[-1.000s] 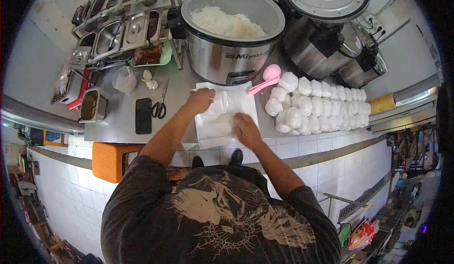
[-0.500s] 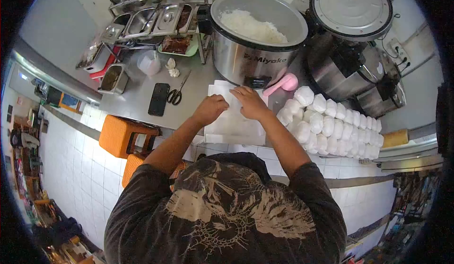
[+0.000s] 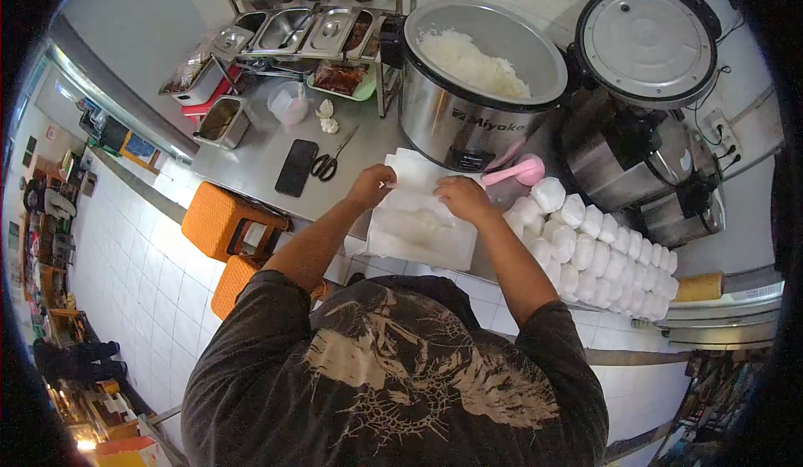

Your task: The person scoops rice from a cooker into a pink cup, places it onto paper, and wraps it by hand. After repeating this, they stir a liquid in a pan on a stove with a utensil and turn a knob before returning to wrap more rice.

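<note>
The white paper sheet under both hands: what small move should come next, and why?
Probably fold the far edge of the white paper sheet toward the body. Both the left hand and the right hand pinch that edge, and a pale mound seems to lie under the sheet. Wrapped bundles are stacked at the right.

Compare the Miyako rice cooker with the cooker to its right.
The Miyako rice cooker stands open, white rice showing in its pot; the second cooker shows no contents, and its round lid faces the camera. The Miyako cooker sits just behind the white paper sheets under both hands; the second stands behind the wrapped white parcels. Both have shiny steel bodies.
</note>
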`<action>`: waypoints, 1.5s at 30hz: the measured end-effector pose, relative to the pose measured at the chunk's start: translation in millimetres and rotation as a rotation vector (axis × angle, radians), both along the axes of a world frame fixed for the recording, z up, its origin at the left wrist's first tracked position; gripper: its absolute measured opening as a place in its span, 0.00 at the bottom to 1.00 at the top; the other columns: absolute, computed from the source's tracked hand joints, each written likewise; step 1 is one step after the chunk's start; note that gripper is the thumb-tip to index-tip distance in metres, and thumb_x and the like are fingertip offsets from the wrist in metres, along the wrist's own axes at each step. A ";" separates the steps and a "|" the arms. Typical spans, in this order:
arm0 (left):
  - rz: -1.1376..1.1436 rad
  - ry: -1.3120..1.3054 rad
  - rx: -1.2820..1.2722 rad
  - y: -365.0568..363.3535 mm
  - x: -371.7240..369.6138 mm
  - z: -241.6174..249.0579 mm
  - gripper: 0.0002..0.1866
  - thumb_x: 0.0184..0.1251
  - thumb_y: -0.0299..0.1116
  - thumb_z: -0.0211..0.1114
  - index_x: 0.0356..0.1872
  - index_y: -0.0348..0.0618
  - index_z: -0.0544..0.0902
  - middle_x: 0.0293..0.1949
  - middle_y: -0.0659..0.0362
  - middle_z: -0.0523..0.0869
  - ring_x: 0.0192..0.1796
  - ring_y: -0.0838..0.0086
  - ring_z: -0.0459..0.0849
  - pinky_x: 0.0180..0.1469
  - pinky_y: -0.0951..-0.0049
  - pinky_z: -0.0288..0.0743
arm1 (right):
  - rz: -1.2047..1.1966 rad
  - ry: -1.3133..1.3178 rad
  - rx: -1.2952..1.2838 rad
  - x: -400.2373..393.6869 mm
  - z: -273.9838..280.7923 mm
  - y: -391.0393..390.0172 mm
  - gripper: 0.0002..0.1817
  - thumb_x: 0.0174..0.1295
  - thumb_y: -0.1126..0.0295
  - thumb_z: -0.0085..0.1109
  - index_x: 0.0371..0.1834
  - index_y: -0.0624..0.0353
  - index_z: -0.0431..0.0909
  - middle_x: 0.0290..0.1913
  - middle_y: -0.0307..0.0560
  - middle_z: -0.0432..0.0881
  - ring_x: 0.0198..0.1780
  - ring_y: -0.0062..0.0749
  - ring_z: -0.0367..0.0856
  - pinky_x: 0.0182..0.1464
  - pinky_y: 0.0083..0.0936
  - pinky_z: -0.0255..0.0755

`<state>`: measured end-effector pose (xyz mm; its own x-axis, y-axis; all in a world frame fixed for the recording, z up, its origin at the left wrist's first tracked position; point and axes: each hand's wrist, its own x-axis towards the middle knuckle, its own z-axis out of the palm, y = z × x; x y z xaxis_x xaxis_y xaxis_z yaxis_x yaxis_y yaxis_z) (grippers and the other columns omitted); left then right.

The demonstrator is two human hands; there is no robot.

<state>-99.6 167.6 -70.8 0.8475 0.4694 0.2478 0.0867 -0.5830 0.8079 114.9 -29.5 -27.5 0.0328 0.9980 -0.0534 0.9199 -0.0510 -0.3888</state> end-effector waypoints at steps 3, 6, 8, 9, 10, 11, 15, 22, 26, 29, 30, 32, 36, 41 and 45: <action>-0.017 0.093 0.017 -2.2 -17.7 8.7 0.06 0.58 0.23 0.70 0.36 0.42 0.83 0.40 0.54 0.85 0.45 0.61 0.86 0.50 0.60 0.79 | 0.076 -0.146 0.000 -14.3 -10.8 -4.2 0.17 0.62 0.72 0.55 0.52 0.54 0.86 0.63 0.47 0.81 0.68 0.42 0.76 0.71 0.43 0.68; -0.007 0.141 0.337 -9.7 -33.1 24.0 0.13 0.53 0.16 0.63 0.40 0.43 0.83 0.46 0.55 0.85 0.54 0.58 0.83 0.59 0.54 0.74 | 0.049 -0.202 0.068 -50.0 -10.4 -34.3 0.17 0.64 0.72 0.52 0.54 0.59 0.83 0.66 0.48 0.79 0.70 0.43 0.74 0.74 0.44 0.65; 0.071 0.018 0.437 -36.1 -30.0 42.8 0.19 0.52 0.16 0.58 0.45 0.43 0.83 0.51 0.54 0.84 0.61 0.55 0.80 0.66 0.51 0.68 | -0.018 -0.204 0.100 -74.6 -17.6 -53.5 0.19 0.64 0.72 0.51 0.57 0.63 0.81 0.68 0.51 0.77 0.71 0.46 0.73 0.74 0.46 0.64; 0.114 -0.046 0.490 -51.5 -25.5 47.6 0.21 0.51 0.16 0.56 0.48 0.43 0.83 0.54 0.54 0.84 0.64 0.54 0.78 0.69 0.50 0.66 | -0.061 -0.218 0.103 -85.5 -23.8 -58.2 0.20 0.64 0.72 0.50 0.59 0.65 0.79 0.68 0.52 0.77 0.71 0.47 0.73 0.74 0.47 0.64; -0.049 0.065 0.552 -71.3 -24.2 44.4 0.24 0.57 0.20 0.55 0.57 0.40 0.81 0.61 0.51 0.82 0.70 0.53 0.74 0.75 0.49 0.60 | -0.103 -0.230 0.106 -96.2 -29.5 -63.0 0.21 0.64 0.72 0.50 0.60 0.67 0.77 0.69 0.54 0.76 0.71 0.49 0.73 0.74 0.48 0.64; -0.244 0.119 0.570 -90.8 -21.0 36.2 0.28 0.61 0.25 0.54 0.65 0.39 0.77 0.68 0.49 0.77 0.76 0.55 0.67 0.80 0.49 0.52 | -0.155 -0.187 0.088 -106.1 -35.1 -68.4 0.25 0.65 0.71 0.50 0.64 0.71 0.74 0.69 0.60 0.74 0.73 0.53 0.70 0.76 0.49 0.60; -0.324 0.526 0.605 -149.9 -31.2 18.9 0.39 0.67 0.28 0.53 0.80 0.37 0.53 0.81 0.47 0.53 0.84 0.55 0.49 0.81 0.42 0.44 | -0.325 -0.107 0.071 -133.0 -61.8 -76.3 0.33 0.68 0.68 0.51 0.75 0.75 0.60 0.76 0.66 0.63 0.79 0.57 0.58 0.80 0.49 0.51; -0.193 0.504 0.353 -123.4 -55.0 -21.2 0.46 0.66 0.36 0.57 0.80 0.30 0.44 0.82 0.37 0.40 0.82 0.38 0.41 0.76 0.30 0.42 | -0.576 0.039 -0.047 -148.2 -69.2 -88.2 0.48 0.69 0.52 0.58 0.79 0.76 0.46 0.81 0.72 0.46 0.82 0.68 0.40 0.80 0.61 0.38; -0.239 0.721 0.338 -113.1 -47.1 -19.6 0.46 0.64 0.40 0.61 0.80 0.36 0.50 0.82 0.40 0.37 0.82 0.36 0.33 0.72 0.21 0.37 | -0.550 0.045 -0.072 -145.3 -75.1 -84.4 0.55 0.64 0.47 0.64 0.80 0.74 0.45 0.83 0.70 0.37 0.83 0.72 0.32 0.78 0.69 0.34; -0.307 0.847 0.403 -103.7 -30.2 20.2 0.42 0.63 0.39 0.61 0.79 0.42 0.58 0.83 0.44 0.38 0.84 0.42 0.34 0.74 0.23 0.33 | -0.413 -0.021 -0.212 -131.1 -48.4 -79.4 0.53 0.64 0.45 0.64 0.80 0.72 0.48 0.83 0.68 0.33 0.82 0.74 0.29 0.76 0.74 0.33; -0.354 0.847 0.481 -96.6 -26.2 23.8 0.41 0.63 0.39 0.61 0.78 0.44 0.61 0.83 0.44 0.42 0.84 0.44 0.37 0.74 0.22 0.34 | -0.363 -0.047 -0.273 -123.1 -35.9 -78.3 0.52 0.64 0.45 0.64 0.80 0.71 0.50 0.84 0.68 0.32 0.82 0.75 0.28 0.75 0.76 0.33; -0.407 0.814 0.502 -79.8 -9.7 28.3 0.38 0.63 0.39 0.61 0.76 0.45 0.65 0.80 0.44 0.52 0.83 0.48 0.46 0.73 0.20 0.38 | -0.302 -0.037 -0.263 -96.9 -37.6 -79.6 0.42 0.64 0.50 0.65 0.75 0.66 0.64 0.83 0.64 0.40 0.83 0.66 0.36 0.74 0.79 0.38; -0.371 0.690 0.448 -61.4 24.4 3.4 0.25 0.63 0.34 0.64 0.62 0.43 0.74 0.59 0.44 0.82 0.66 0.55 0.79 0.63 0.34 0.68 | -0.433 -0.012 -0.115 -64.6 -59.4 -56.2 0.22 0.61 0.63 0.66 0.57 0.58 0.78 0.66 0.56 0.75 0.69 0.51 0.73 0.69 0.61 0.62; -0.243 0.562 0.448 -68.6 26.9 -3.8 0.16 0.57 0.30 0.69 0.45 0.39 0.78 0.46 0.43 0.84 0.49 0.50 0.86 0.49 0.53 0.82 | -0.615 0.029 -0.096 -68.6 -36.9 -43.4 0.10 0.54 0.72 0.68 0.40 0.54 0.84 0.48 0.48 0.85 0.52 0.50 0.83 0.54 0.40 0.78; -0.234 0.476 0.598 -81.7 6.9 -10.5 0.15 0.57 0.31 0.67 0.45 0.39 0.79 0.47 0.47 0.83 0.49 0.51 0.84 0.52 0.53 0.81 | -0.462 -0.133 0.111 -85.7 -47.0 -60.5 0.13 0.49 0.71 0.69 0.40 0.53 0.84 0.45 0.47 0.83 0.51 0.48 0.81 0.55 0.41 0.76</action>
